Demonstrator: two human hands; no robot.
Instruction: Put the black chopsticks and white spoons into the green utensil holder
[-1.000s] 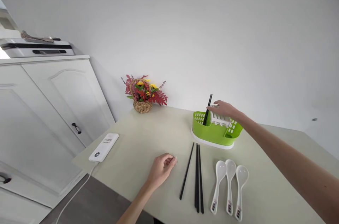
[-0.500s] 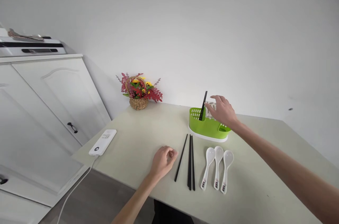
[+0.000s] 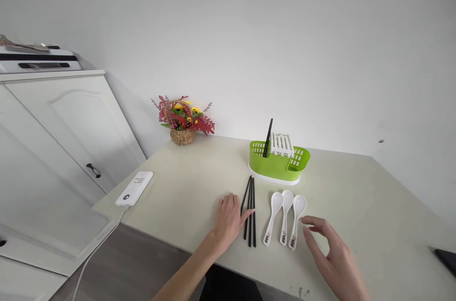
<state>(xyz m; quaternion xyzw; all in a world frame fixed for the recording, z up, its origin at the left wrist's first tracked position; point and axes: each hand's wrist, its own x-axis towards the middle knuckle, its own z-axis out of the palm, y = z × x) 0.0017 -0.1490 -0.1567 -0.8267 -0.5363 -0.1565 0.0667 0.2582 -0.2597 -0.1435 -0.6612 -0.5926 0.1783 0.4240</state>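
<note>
Several black chopsticks [image 3: 253,225] lie side by side on the table, the leftmost one at a slant. My left hand [image 3: 229,220] is beside them, its thumb stretched across the chopsticks and its other fingers slightly bent; the hand hides part of the slanted one. To their right lie three white spoons [image 3: 284,218], bowls pointing away from me. My right hand [image 3: 333,253] is just right of the rightmost spoon's handle, thumb and forefinger apart with nothing between them. Behind stands a green utensil basket [image 3: 274,166] with black chopsticks [image 3: 268,137] upright in its left compartment.
A white slatted rack [image 3: 281,143] sits on the green basket's middle. At the back left is a wicker basket of flowers [image 3: 183,136]. A white power bank [image 3: 135,188] with a cable lies at the left edge. A dark object [image 3: 445,259] shows at the far right.
My right hand has come from the utensil basket down to beside the spoons. My left hand has moved right onto the chopsticks, and the separate chopstick is now closer to the others.
</note>
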